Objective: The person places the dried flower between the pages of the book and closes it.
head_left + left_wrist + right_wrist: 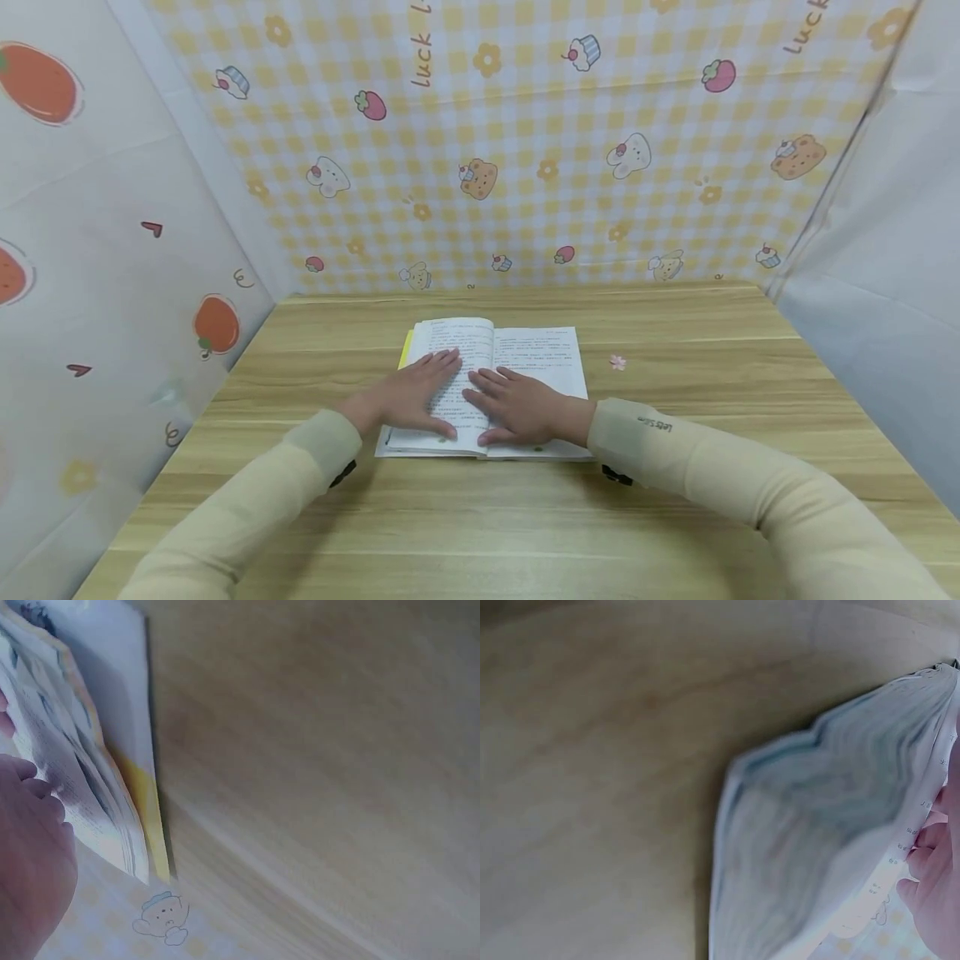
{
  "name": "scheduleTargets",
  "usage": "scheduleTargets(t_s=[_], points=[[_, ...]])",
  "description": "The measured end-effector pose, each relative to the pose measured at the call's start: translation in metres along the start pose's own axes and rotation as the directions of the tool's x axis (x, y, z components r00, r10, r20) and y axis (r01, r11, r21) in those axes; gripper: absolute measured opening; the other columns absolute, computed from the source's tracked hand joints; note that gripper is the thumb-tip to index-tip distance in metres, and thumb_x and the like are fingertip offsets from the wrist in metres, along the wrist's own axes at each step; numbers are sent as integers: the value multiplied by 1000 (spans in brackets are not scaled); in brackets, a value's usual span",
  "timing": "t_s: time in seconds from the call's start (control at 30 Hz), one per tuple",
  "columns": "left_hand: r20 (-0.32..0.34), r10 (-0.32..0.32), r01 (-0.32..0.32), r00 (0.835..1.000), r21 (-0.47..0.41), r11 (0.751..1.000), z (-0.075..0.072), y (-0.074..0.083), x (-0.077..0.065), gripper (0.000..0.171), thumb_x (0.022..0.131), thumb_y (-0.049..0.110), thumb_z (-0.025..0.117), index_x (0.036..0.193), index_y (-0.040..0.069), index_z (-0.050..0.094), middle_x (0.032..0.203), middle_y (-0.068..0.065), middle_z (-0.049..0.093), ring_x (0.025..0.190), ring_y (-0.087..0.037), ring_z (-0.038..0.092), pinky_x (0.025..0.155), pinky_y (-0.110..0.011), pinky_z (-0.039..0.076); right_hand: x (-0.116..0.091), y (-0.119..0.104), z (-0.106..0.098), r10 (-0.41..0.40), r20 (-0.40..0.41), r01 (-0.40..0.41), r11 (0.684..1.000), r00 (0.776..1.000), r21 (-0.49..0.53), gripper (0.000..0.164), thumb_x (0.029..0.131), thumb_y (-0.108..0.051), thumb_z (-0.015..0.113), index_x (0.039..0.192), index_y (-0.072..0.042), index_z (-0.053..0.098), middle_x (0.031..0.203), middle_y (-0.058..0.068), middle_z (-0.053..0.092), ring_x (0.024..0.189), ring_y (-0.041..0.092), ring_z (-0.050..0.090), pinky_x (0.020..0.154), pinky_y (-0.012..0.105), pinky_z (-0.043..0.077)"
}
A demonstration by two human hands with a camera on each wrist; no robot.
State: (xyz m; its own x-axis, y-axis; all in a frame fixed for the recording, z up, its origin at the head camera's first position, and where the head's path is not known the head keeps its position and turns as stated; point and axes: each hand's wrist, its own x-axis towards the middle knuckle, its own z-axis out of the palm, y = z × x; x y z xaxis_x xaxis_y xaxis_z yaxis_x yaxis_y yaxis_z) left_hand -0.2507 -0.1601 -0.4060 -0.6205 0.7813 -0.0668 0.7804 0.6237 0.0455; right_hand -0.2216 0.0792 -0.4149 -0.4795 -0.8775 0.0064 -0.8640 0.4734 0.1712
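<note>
An open book [536, 350] with printed white pages lies on the wooden table, a strip of yellow cover showing at its left edge. Flat on the left page rests my left hand [416, 392], its fingers spread and pointing toward the top of the page. My right hand [525, 407] lies across the right page near the spine, its fingertips reaching onto the left page. In the left wrist view the loose page edges [112, 802] fan above the cover. The right wrist view shows the thick page block [810, 817] beside the right hand's fingers.
A small pink flower [617, 362] is on the table [690, 350] to the right of the book. A yellow checked cloth [517, 125] with cartoon prints hangs behind the table. White fabric walls [877, 275] stand at both sides.
</note>
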Motion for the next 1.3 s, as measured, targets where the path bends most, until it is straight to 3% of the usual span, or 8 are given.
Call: scheduleTargets(t_s=[0.5,0.7,0.9,1.1,1.3], points=[[35,0,-2,999,66,998,8,1,0,113,66,81,33,141,1,5,146,-14,0,132,-27,3,105,-40,10,5,-1,-1,4,29,-4,1000,1000,-17,75,87,-62,16,140,-10,22,144,14,16,131,27,14,104,43,16],[38,-9,7,999,55,998,14,-1,1,113,66,82,32,141,2,3,146,-12,-3,132,-25,1,105,-39,9,2,2,-4,3,43,-4,1000,999,20,74,87,-62,17,140,-11,23,144,13,16,131,27,14,104,44,15],[60,-38,35,997,42,998,14,1,1,114,64,83,32,141,4,1,147,-10,-4,133,-23,-1,106,-38,8,-4,11,-12,25,8,-26,998,1000,62,71,88,-59,22,140,-11,23,144,11,19,130,27,16,104,42,16],[58,-57,55,997,29,998,15,1,0,115,63,83,32,142,6,0,147,-8,-5,133,-21,-2,106,-36,6,-21,23,-22,70,-44,-60,977,997,204,65,89,-55,32,140,-14,26,143,7,23,130,21,19,103,38,20],[52,-60,59,997,29,998,17,0,0,115,62,84,31,142,7,0,147,-7,-5,133,-20,-3,106,-35,6,-45,38,-29,184,-96,-141,928,978,345,60,88,-52,39,136,-16,34,138,3,34,125,16,31,99,36,29]])
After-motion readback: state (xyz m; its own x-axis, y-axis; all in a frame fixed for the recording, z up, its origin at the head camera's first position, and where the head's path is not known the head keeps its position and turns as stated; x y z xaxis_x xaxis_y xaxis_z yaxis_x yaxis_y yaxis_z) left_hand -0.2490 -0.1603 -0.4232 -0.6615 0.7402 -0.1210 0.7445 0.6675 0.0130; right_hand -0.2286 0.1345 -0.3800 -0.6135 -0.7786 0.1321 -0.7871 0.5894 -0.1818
